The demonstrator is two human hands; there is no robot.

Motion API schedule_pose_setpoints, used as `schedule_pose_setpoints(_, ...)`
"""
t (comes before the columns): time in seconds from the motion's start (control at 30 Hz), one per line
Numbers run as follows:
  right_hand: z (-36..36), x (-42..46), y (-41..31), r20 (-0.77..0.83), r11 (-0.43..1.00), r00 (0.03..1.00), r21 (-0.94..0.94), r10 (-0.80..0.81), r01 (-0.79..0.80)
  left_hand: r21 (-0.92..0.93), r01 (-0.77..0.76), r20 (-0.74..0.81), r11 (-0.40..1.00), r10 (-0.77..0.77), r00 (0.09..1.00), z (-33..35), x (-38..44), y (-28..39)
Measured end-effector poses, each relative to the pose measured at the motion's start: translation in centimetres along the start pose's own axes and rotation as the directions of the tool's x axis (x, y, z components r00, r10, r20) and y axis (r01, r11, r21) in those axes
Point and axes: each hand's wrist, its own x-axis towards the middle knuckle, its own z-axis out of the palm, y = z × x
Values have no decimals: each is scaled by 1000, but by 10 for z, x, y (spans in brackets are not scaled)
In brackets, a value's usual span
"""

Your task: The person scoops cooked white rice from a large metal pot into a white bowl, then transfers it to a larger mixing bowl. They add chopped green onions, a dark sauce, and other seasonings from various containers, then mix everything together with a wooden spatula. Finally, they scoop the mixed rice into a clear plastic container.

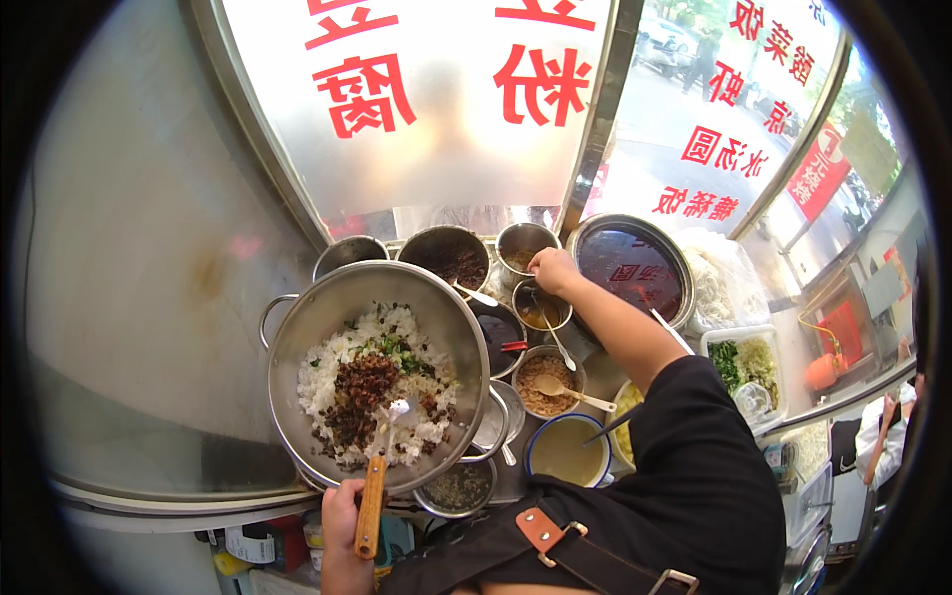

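My left hand (343, 509) is curled at the near rim of a large two-handled steel basin (294, 387), and its fingers are partly hidden. Across it lies the wooden handle (370, 509) of a spatula, whose metal blade rests in the food. The basin holds white rice (320, 361), dark brown minced topping (364, 383) and chopped green onion (401, 353). My right hand (554, 271) reaches over the edge of a small steel pot (524, 236); its fingertips point down inside, and what they hold is hidden. Below it stands a pot of yellowish liquid with a spoon (549, 323).
Around stand a pot of dark topping (446, 256), a wide pot of dark liquid (628, 260), a bowl of brown crumbs with a wooden spoon (549, 384), a blue-rimmed enamel mug (569, 450) and a tray of chopped greens (744, 357). Glass panels with red lettering (446, 149) rise behind.
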Motion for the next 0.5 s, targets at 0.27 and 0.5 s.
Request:
schedule_pose_setpoints(0.27,61,-5,-3,83,220,734,926,674,-306,53,-48,19,997,47,999,2,4,2)
schedule_pose_setpoints(0.5,45,-36,-23,53,46,706,992,707,-121,100,-59,91,993,50,995,-2,11,3)
